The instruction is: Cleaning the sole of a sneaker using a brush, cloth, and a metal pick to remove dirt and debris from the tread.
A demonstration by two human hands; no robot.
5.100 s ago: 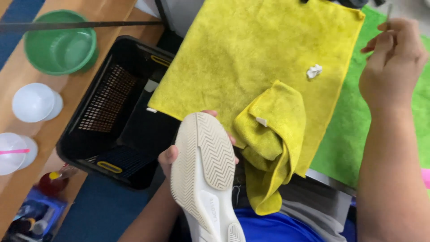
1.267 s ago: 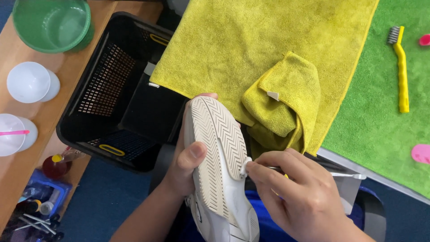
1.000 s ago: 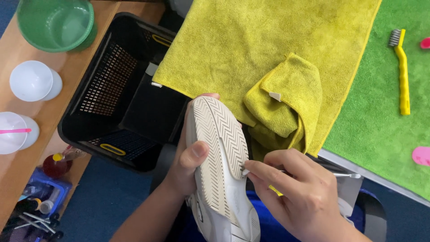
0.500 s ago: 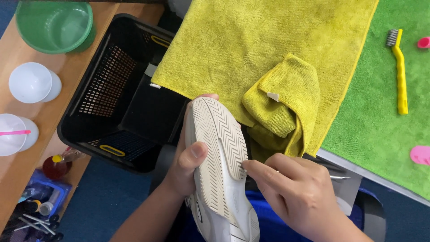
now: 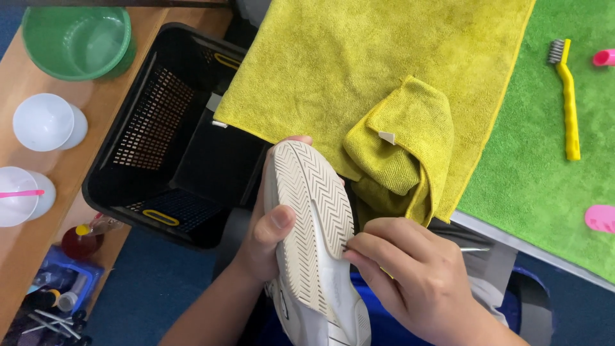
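Shoe [image 5: 314,237] sole-up at centre front, between left hand [image 5: 266,240] and right hand [image 5: 419,282]. Folded cloth [image 5: 403,147] on spread towel [image 5: 359,70] behind shoe. Basket [image 5: 173,134] left of towel; bowl [image 5: 77,40] and cups [image 5: 45,122] farther left. Brush [image 5: 567,102] on mat [image 5: 544,173], right.

At lower centre of the frame, the left hand [image 5: 269,240] grips a white shoe [image 5: 314,237] sole-up, while the right hand [image 5: 416,282] presses a thin metal pick [image 5: 471,249] against the sole's edge. A folded yellow cloth [image 5: 403,144] lies just above, with a black basket [image 5: 173,138] at left.
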